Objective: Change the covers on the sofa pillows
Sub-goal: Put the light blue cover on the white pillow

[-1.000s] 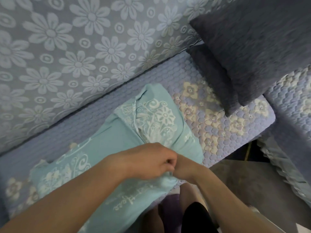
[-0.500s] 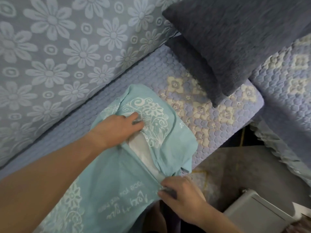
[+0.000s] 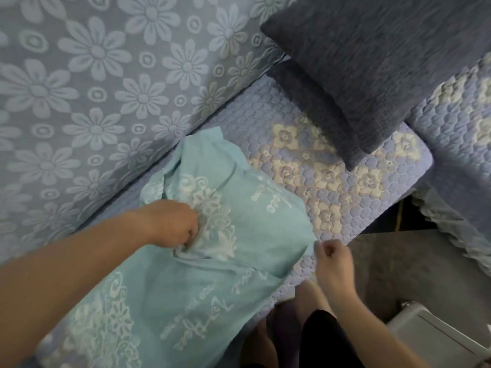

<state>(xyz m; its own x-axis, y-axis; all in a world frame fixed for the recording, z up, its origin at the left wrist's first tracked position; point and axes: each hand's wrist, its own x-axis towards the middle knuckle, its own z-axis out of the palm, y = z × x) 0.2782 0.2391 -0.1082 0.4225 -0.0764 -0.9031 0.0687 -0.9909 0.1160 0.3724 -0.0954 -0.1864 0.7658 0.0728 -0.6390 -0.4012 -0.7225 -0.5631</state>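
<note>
The left hand was curled into the teal cover, bunching a fold of its soft cloth in the knuckles, while the right hand hung just off the cover's near corner with fingers curled; whether it pinched the edge I could not tell. The cover lay flat and rumpled under both hands on the quilted, pebbled seat, printed with white lacy flowers and looping script too blurred to read. Beyond the right hand leaned two dark ribbed pillows.
</note>
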